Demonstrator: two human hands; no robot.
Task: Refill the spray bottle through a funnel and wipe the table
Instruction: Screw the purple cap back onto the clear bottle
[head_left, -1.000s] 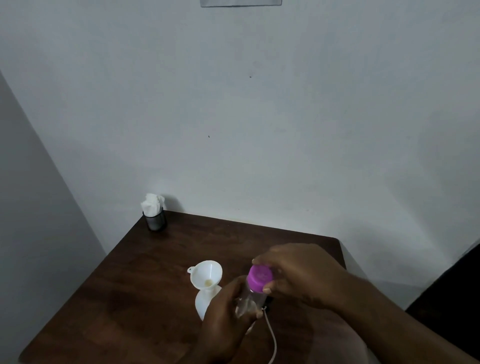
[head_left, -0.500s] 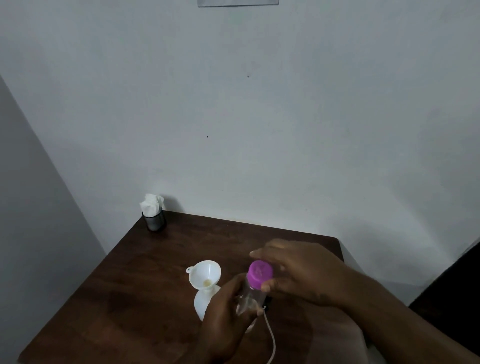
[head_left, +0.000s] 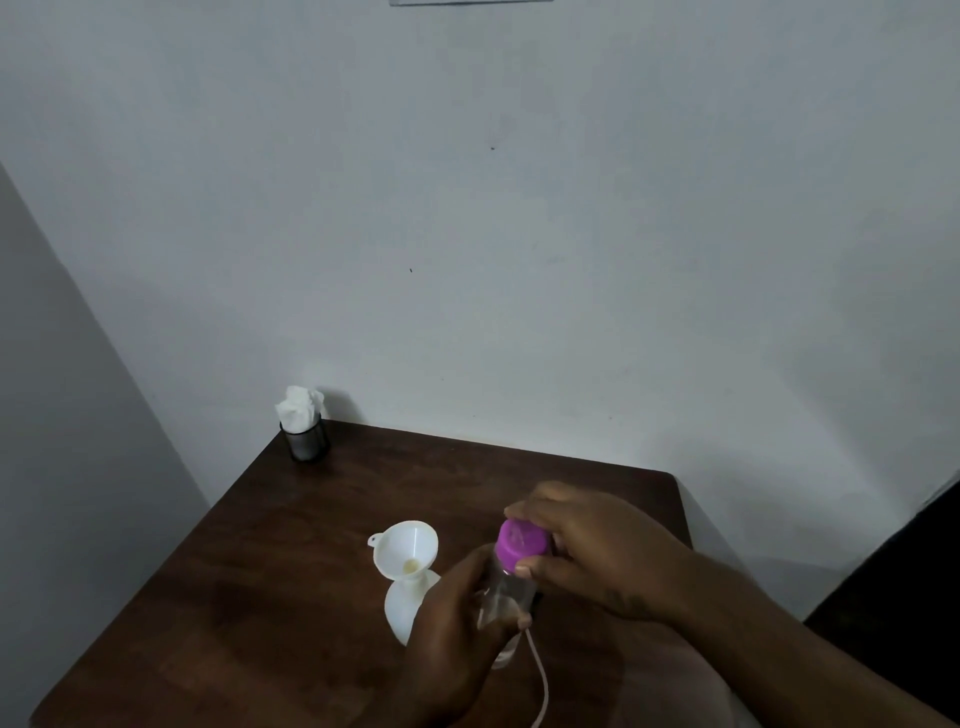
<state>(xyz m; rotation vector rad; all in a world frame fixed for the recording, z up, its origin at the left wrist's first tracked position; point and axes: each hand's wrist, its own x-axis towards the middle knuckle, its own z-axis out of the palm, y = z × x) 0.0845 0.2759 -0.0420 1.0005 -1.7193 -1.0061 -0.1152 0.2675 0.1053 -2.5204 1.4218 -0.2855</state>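
Two hands work a clear bottle (head_left: 506, 592) near the front edge of the tabletop (head_left: 260, 597), its purple cap (head_left: 522, 543) not yet off.
The left hand (head_left: 457, 623) wraps the bottle's body while the right hand (head_left: 597, 556) pinches the cap between thumb and fingers. The bottle looks light, thin-walled and smooth, so a hard squeeze could dent it or slop liquid once it is open; the middle of the body seems the safest hold. Just to its left, a funnel (head_left: 405, 551) sits in the neck of a white bottle (head_left: 408, 608). Since half a second ago the right fingers have crept further round the cap, as in a twist; both bottles and the funnel keep their places.
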